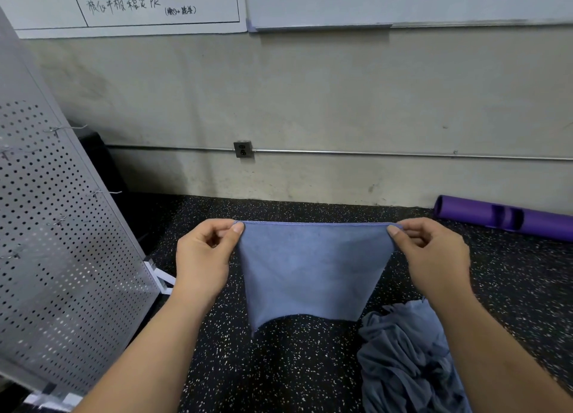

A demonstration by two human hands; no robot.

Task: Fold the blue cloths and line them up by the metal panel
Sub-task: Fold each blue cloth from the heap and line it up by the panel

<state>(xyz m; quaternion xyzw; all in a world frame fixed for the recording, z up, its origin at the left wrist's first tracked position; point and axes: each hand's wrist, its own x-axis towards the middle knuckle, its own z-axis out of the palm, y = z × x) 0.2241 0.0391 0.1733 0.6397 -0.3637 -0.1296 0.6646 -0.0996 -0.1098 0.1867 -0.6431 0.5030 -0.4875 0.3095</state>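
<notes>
The blue cloth (310, 270) hangs spread in the air above the floor (294, 366), to the right of the metal panel (62, 242) and apart from it. It is a plain mid-blue with a soft, slightly fuzzy surface and a thin stitched hem along its top edge, which is pulled straight and taut. Below that edge the cloth narrows, its sides slanting inward. The bottom edge curves, and the lower corner nearer the panel hangs lowest.

The left hand (204, 257) pinches the top corner nearer the panel between thumb and curled forefinger. The right hand (434, 254) pinches the far top corner in the same way.

Farther right of the panel than the held cloth, and nearer the person, a crumpled pile of blue cloths (403, 360) lies on the floor, greyer in tone and full of folds. The right forearm crosses in front of part of it.

The panel is grey perforated sheet metal leaning back, with small wire hooks (66, 129) sticking out of it. The floor is black with pale speckles.

On the wall beyond the panel's top hangs a whiteboard (139, 6) with a line of handwritten Chinese characters ending in what looks like "PK". A smaller bracketed note follows, too loose to read surely. Lower on the wall, right of the panel, a grey outlet box (243, 149) sits on a thin metal pipe (403, 154). A purple roll (502, 217) lies at the wall's foot, far right of the panel.
</notes>
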